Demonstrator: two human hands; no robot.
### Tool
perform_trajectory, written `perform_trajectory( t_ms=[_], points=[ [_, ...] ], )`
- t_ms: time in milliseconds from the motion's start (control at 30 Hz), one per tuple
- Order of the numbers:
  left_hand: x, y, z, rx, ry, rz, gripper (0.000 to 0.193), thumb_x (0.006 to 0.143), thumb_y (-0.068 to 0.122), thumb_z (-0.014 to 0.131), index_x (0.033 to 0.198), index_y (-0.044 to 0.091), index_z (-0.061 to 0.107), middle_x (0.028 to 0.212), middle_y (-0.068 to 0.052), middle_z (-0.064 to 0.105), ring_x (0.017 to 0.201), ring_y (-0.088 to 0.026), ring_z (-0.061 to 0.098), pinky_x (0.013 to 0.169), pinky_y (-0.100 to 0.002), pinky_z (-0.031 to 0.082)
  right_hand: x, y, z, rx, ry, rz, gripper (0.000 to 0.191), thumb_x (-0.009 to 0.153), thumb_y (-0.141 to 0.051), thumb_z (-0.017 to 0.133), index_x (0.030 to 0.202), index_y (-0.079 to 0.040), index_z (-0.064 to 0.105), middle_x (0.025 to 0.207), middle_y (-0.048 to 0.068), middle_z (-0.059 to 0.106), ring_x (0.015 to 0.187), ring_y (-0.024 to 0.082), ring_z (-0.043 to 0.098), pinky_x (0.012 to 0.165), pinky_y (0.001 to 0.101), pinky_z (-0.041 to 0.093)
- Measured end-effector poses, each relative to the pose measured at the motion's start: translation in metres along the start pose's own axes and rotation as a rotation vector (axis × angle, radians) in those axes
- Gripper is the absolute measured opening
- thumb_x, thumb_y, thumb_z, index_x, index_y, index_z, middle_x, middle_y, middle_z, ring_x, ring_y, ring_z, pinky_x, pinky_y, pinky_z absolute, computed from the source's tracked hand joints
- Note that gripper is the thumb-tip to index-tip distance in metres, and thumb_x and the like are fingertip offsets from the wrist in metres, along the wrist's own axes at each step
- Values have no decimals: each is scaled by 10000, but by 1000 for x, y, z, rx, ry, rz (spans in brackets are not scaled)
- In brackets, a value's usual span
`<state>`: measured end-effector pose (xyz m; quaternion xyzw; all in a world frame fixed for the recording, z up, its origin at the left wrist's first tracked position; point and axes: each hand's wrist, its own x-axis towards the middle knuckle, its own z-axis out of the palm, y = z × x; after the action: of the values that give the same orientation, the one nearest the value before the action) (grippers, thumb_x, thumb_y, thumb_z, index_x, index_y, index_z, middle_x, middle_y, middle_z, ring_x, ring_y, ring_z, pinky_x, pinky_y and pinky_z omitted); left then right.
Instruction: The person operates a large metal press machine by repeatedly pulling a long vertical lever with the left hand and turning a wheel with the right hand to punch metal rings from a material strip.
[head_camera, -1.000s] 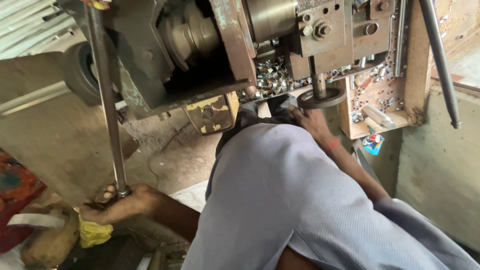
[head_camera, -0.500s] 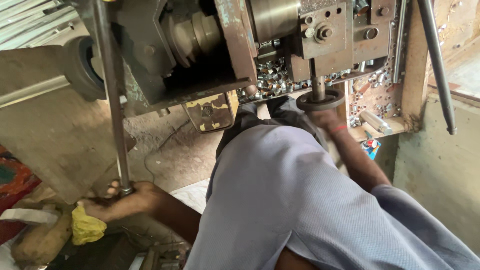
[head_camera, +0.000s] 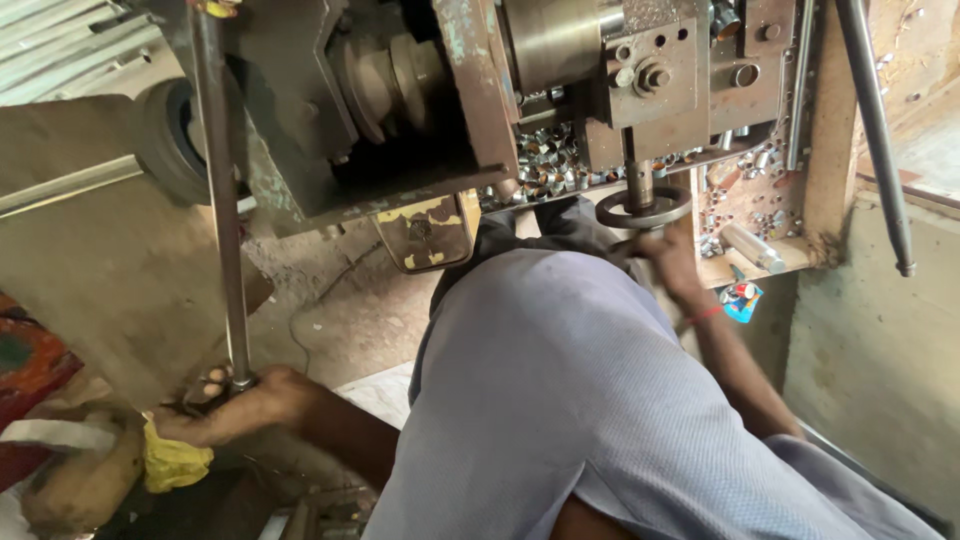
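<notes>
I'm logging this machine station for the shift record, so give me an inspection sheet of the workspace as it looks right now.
Surface: dusty concrete floor under the machine; wooden shelf at right.
Job's things: long steel lever rod; small round handwheel on a vertical spindle; worn metal press machine.
Clutter: heap of small shiny metal sleeves; metal cylinder on the shelf; yellow rag; brown sack.
Grippers: left hand wrapped round the rod's lower end; right hand at the handwheel's rim, grip partly hidden.
Cables: thin wire on the floor.
Surroundings: second slanted rod; plastered wall.
</notes>
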<state>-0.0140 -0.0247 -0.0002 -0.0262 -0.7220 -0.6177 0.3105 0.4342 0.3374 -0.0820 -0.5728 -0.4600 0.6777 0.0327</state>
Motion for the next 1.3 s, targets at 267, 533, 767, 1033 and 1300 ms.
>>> perform_trajectory(
  t_ms=[267, 533, 767, 1033, 1300],
  points=[
    [0, -10, -9, -56, 28, -2, 569, 1012, 490, 527, 1305, 9, 604, 1283, -150, 619, 1191, -268, 605, 1057, -419, 525, 20, 18, 1, -404, -44, -222, 276, 1009, -159, 571, 1109, 54, 716, 971, 134, 718, 880, 195, 627, 787, 333, 505],
    [2, 8, 4, -197, 115, -206, 462, 960, 433, 548, 1170, 32, 639, 1109, -99, 627, 947, -219, 610, 741, -344, 494, 0, 26, -6, 234, 510, 6, 787, 1058, -703, 413, 1170, -5, 759, 723, 55, 473, 608, 150, 477, 535, 304, 394],
    [-1, 29, 16, -189, 78, -248, 473, 973, 428, 496, 1106, -3, 638, 1035, -84, 611, 896, -177, 629, 753, -295, 582, 24, 14, -12, -119, 683, 115, 1020, 940, -893, 186, 548, -11, 513, 484, 63, 443, 457, 169, 448, 446, 383, 330],
    [-3, 42, 27, -174, 98, -306, 406, 990, 404, 570, 1025, 2, 618, 888, -50, 583, 645, -142, 531, 561, -269, 472, 20, 10, -14, -111, 692, 125, 983, 892, -927, 161, 489, -77, 445, 448, 25, 413, 423, 147, 446, 427, 362, 322],
    [-2, 36, 22, -224, 121, -343, 459, 933, 431, 567, 1104, 9, 630, 950, -44, 603, 686, -117, 561, 575, -242, 471, 25, 4, -15, -24, 661, 58, 947, 956, -898, 211, 547, -71, 424, 504, -2, 398, 472, 125, 395, 438, 346, 291]
  ],
)
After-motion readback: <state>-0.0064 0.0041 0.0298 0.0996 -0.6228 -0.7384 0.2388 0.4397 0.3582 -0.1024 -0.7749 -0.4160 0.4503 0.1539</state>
